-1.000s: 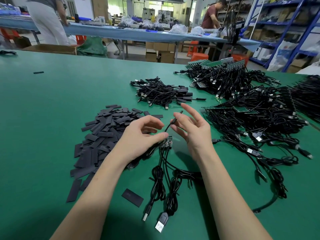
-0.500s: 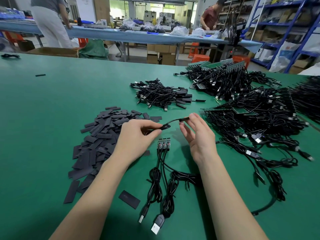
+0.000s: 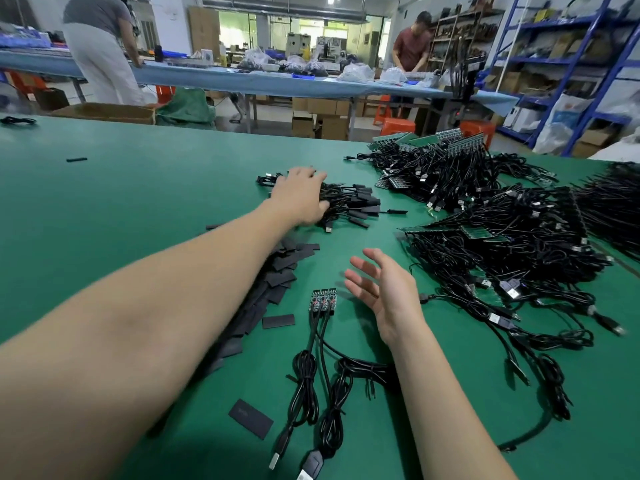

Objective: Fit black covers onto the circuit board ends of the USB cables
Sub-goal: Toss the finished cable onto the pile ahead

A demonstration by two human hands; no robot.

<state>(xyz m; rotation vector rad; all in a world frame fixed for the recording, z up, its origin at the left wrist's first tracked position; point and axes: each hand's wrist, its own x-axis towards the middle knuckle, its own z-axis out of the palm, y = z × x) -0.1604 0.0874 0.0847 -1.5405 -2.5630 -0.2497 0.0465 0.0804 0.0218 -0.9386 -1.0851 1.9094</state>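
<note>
1. Change noted: half a second before, both hands held one covered cable between them above the bench [image 3: 104, 209]. At inspection the left hand [image 3: 300, 199] had reached far forward and lay on the pile of finished cables [image 3: 349, 204], and the right hand [image 3: 384, 289] had let go and hovered with nothing in it.
2. Meaning for the task, as a judgement: the covered cable appeared to have been delivered to the finished pile, closing one cycle. The next uncovered board end was due to be picked up.
3. Grip, left hand: the fingers lay over the pile, pointing away from the person. Whether they were pinching a cable could not be told, as the fingertips were lost among the cables.
4. Grip, right hand: fingers spread and relaxed, palm turned leftward, touching nothing.
5. Task's thing: three small circuit boards [image 3: 323, 300] lay side by side on the bench, just left of the right hand and right of the heap of black covers [image 3: 277, 278].
6. Orientation: each board's long axis ran away from the person, free end pointing far, with its cable [image 3: 304, 379] trailing back toward the near edge and ending in USB plugs [image 3: 310, 462].
7. Supplies: one loose cover [image 3: 278, 321] lay beside the boards, another [image 3: 250, 418] nearer the person. A large stock of uncovered cables [image 3: 502, 244] lay to the right.
</note>
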